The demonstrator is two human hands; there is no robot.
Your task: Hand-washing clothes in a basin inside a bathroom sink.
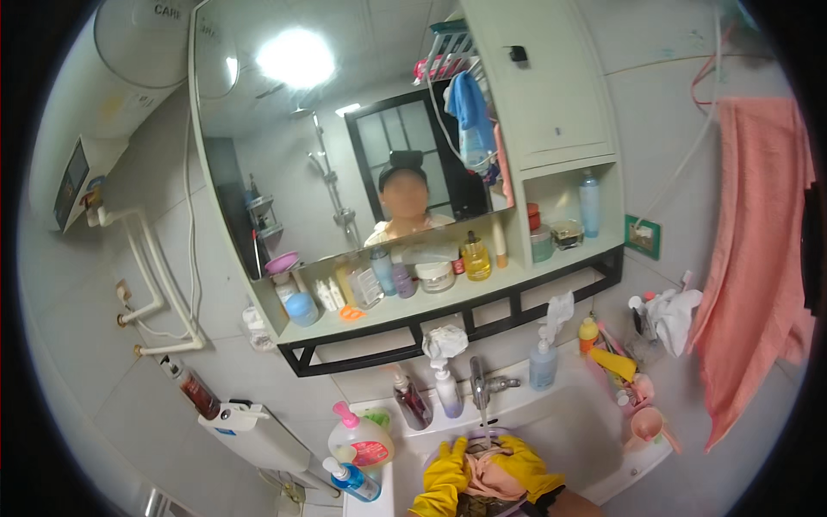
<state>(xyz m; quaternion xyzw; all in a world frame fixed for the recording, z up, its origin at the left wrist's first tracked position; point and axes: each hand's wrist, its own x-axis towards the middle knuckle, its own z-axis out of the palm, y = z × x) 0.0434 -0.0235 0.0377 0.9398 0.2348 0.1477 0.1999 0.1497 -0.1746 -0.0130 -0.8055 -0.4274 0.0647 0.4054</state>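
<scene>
My left hand (447, 477), in a yellow rubber glove, grips the left side of a wet pink cloth (496, 479). My right hand (528, 466), gloved the same way, holds the cloth's right side. Both hands are over a basin with a purple rim (431, 457), which sits in the white sink (581, 446). From the chrome faucet (479, 382) a stream of water runs down between my hands. Darker patterned fabric (477, 505) lies under the pink cloth, mostly hidden.
Pump bottles (411, 404) line the sink's back ledge. A large pink-capped bottle (360, 439) and a blue bottle (355, 481) stand at the left. To the right are a pink cup (647, 425) and a hanging pink towel (753, 258). A mirror cabinet (562, 97) with a black rail (452, 326) overhangs the sink.
</scene>
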